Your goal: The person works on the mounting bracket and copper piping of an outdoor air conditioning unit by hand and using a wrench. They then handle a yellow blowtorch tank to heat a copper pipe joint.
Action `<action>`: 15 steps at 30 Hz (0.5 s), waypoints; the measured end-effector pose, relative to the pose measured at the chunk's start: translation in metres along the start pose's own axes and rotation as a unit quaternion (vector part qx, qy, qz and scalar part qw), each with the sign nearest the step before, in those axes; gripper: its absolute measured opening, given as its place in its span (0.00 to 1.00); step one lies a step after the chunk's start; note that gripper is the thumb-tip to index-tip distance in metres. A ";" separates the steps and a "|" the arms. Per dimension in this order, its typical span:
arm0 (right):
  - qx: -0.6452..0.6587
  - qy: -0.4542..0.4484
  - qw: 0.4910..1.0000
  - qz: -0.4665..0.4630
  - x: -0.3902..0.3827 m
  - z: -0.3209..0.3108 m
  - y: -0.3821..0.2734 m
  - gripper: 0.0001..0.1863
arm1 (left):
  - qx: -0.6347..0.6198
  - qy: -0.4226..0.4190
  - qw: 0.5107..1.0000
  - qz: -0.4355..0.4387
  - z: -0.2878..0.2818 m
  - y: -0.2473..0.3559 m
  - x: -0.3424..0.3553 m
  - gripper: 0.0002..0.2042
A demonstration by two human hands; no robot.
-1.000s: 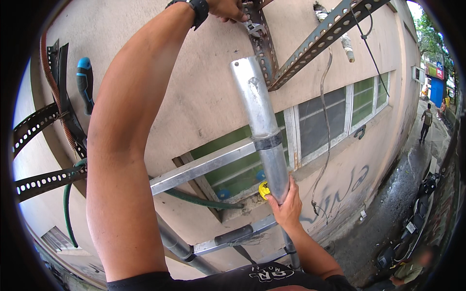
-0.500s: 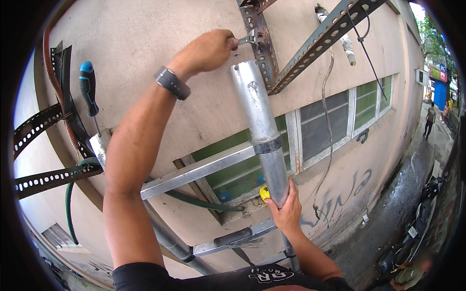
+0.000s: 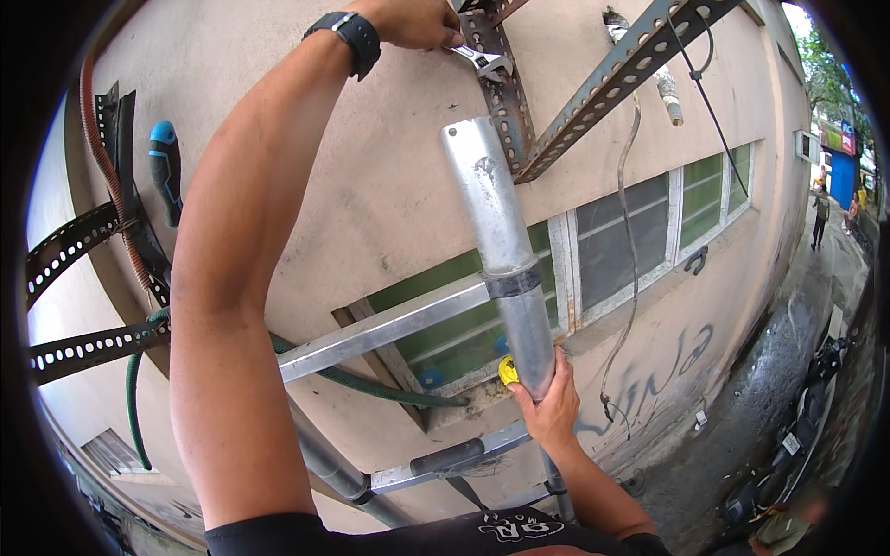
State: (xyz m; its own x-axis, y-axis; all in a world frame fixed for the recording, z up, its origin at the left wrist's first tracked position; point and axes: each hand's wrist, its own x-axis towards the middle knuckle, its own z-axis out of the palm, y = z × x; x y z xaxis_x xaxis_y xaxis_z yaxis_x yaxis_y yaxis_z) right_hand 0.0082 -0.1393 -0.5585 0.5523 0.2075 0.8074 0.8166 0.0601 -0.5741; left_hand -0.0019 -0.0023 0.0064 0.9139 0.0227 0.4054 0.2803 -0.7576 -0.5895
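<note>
My left hand [image 3: 408,20], on the arm with a black watch, is closed around the handle of an adjustable wrench [image 3: 482,62]. The wrench's jaw lies at the rusty upright bracket [image 3: 501,97] on the wall; whether it grips a bolt there I cannot tell. Lower down, my right hand [image 3: 553,406] wraps round the silver tube [image 3: 519,324] of a ladder's right rail. A small round yellow piece [image 3: 508,371] sits on the rail beside my thumb. From the bracket, a perforated metal arm [image 3: 612,88] slants up and to the right.
A blue-and-black screwdriver [image 3: 165,171] stands upright at the left, partly behind my forearm. Ladder rungs [image 3: 389,326] cross below. A loose cable [image 3: 632,232] hangs before the louvred window [image 3: 621,241]. Far below right, motorcycles [image 3: 805,417] and people [image 3: 820,218] are on the street.
My left hand has moved up, and the wrench has swung so its handle now rises to the left from the jaw. My right hand keeps its hold on the ladder rail.
</note>
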 end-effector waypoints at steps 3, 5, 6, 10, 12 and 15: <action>-0.003 0.004 1.000 -0.003 0.000 -0.001 0.000 0.51 | 0.017 -0.032 0.999 0.017 -0.010 0.002 0.004 0.19; -0.003 0.005 1.000 -0.005 0.000 -0.001 -0.001 0.50 | 0.044 -0.030 0.998 0.024 -0.015 0.004 0.006 0.19; -0.003 0.006 1.000 -0.006 0.000 -0.001 -0.001 0.50 | 0.057 -0.029 0.998 0.028 -0.017 0.006 0.007 0.19; -0.003 0.007 1.000 -0.005 0.000 -0.002 0.000 0.50 | 0.019 -0.043 0.999 -0.001 -0.019 0.011 0.006 0.18; 0.004 0.003 1.000 -0.006 -0.001 0.000 -0.002 0.50 | 0.049 -0.027 0.998 0.002 -0.017 0.007 0.002 0.19; 0.005 -0.002 1.000 0.000 0.000 0.000 -0.001 0.50 | -0.010 0.022 1.000 -0.009 0.023 0.007 -0.025 0.18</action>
State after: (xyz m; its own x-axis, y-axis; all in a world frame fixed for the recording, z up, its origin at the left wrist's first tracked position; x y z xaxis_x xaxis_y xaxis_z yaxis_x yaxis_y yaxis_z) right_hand 0.0072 -0.1391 -0.5581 0.5513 0.2106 0.8073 0.8153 0.0692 -0.5749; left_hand -0.0160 0.0062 -0.0239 0.8945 0.0075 0.4470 0.2905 -0.7698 -0.5684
